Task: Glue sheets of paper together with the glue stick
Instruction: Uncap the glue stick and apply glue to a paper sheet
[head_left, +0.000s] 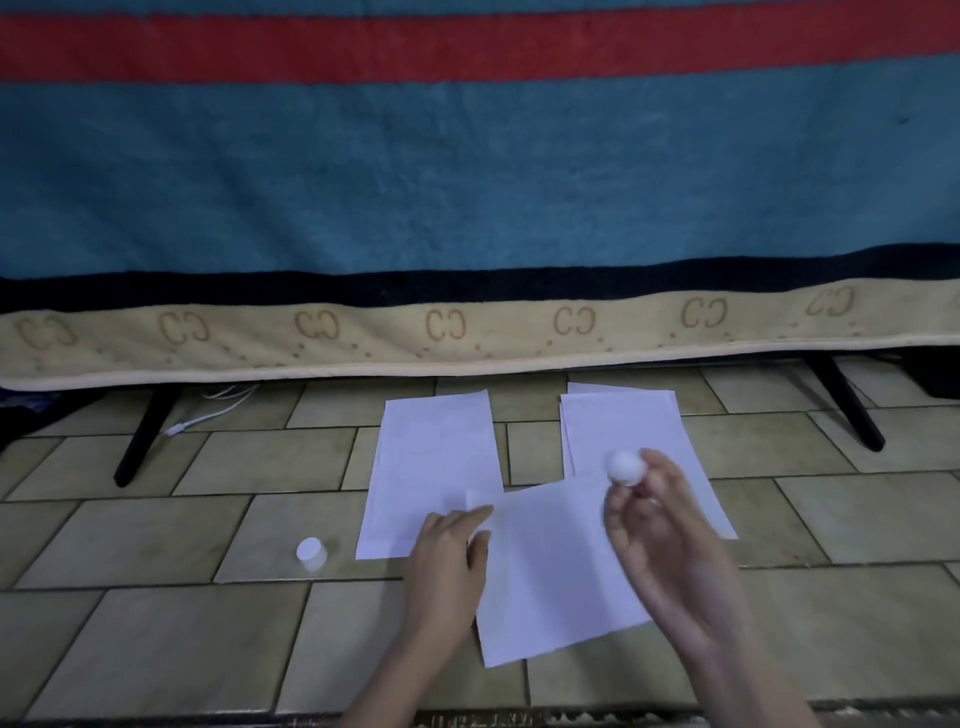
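right grip: our right hand (660, 525) pinches the glue stick (626, 466), held above the front sheet (556, 566).
left grip: our left hand (449, 551) lies flat, pressing that sheet on the floor (156, 540).
cap (311, 554): off, left of the papers.
risk: we think the sheet could slide or wrinkle if we rub hard.

Right hand (657, 525) motion-blurred; its fingers cover most of the glue stick (626, 466), only the white round end shows. Left hand (449, 558) hides the near sheet's (550, 571) left edge. Both forearms cut off at bottom edge. Blanket (467, 182) runs off top and sides, hides whatever it hangs from.
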